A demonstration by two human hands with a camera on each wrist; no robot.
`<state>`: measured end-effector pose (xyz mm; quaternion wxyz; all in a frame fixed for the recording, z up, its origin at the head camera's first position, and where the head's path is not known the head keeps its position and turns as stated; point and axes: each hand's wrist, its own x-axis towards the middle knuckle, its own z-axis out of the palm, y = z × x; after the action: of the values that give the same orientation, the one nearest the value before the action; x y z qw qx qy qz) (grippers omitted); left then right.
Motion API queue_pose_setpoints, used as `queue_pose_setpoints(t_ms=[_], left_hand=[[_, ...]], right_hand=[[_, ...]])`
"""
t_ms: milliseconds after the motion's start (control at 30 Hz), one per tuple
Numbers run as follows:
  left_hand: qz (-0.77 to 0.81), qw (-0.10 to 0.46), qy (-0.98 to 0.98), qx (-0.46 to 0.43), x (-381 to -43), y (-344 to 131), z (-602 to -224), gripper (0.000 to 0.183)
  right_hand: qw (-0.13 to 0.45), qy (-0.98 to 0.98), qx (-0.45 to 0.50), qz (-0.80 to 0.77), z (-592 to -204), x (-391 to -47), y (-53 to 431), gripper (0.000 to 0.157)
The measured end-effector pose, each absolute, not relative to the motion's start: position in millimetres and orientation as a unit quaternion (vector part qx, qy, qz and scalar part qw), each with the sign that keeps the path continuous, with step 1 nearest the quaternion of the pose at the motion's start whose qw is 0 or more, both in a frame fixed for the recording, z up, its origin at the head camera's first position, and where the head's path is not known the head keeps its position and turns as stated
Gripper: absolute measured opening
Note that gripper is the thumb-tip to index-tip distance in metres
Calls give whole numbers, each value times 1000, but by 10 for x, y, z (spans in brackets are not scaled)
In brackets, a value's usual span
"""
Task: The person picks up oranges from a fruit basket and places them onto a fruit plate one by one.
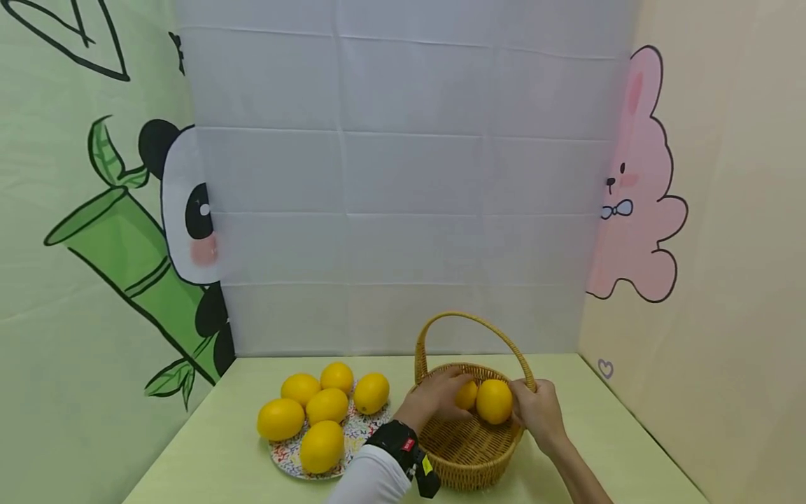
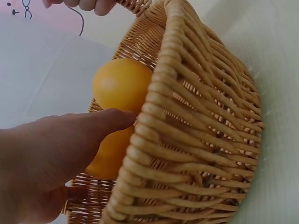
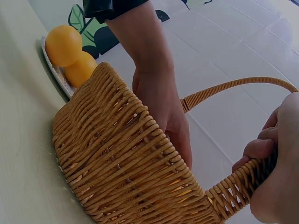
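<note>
A wicker basket (image 1: 469, 455) with a tall arched handle (image 1: 475, 318) stands on the table. My left hand (image 1: 441, 399) reaches over its rim, thumb and fingers around a yellow lemon (image 2: 110, 156) inside; the fingertips are partly hidden. Beside that one, a second lemon (image 1: 494, 402) lies against the basket's right wall. My right hand (image 1: 538, 413) grips the base of the handle at the right side, as the right wrist view also shows. To the left, a plate (image 1: 355, 434) with a speckled, colourful pattern bears several lemons (image 1: 322, 446).
The pale yellow-green table (image 1: 208, 448) runs back to a creased grey-white cloth (image 1: 409, 175). On the left wall is a drawn panda (image 1: 189, 210) with bamboo, on the right wall a pink rabbit (image 1: 642, 231). A black strap (image 1: 397, 441) wraps the left wrist.
</note>
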<state>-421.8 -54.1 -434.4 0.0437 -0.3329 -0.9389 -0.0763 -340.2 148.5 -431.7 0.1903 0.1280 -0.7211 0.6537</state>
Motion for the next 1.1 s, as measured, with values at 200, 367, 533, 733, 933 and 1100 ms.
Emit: queue_pose_setpoints(t_ms=[200,367,533,733,933,1100], left_hand=[[-78,57,-940,-327,-4266,-486,-4414,74],[-71,72,-939,-330,-4280,-432,-4408,65],[-53,93,-936,-336,-4275,-413,-4436,56],[-20,125,-926,-356,-4275,-408,-4454,50],[-20,118,-929,-350,-4279,-409,-4466,53],[-28,126,-927,-353,-4287,-420,-4486,52]], right_hand=[[188,-720,133,655,-4312,-3396,1482,50],[191,-722,133,651,-4333,-3416,1494,47],[191,-730,143,641,-4351,-3434,1512,47],[187,-725,153,645,-4351,-3449,1513,48],[189,-728,147,643,-4354,-3465,1513,48],[197,-733,127,638,-4350,-3464,1498,47]])
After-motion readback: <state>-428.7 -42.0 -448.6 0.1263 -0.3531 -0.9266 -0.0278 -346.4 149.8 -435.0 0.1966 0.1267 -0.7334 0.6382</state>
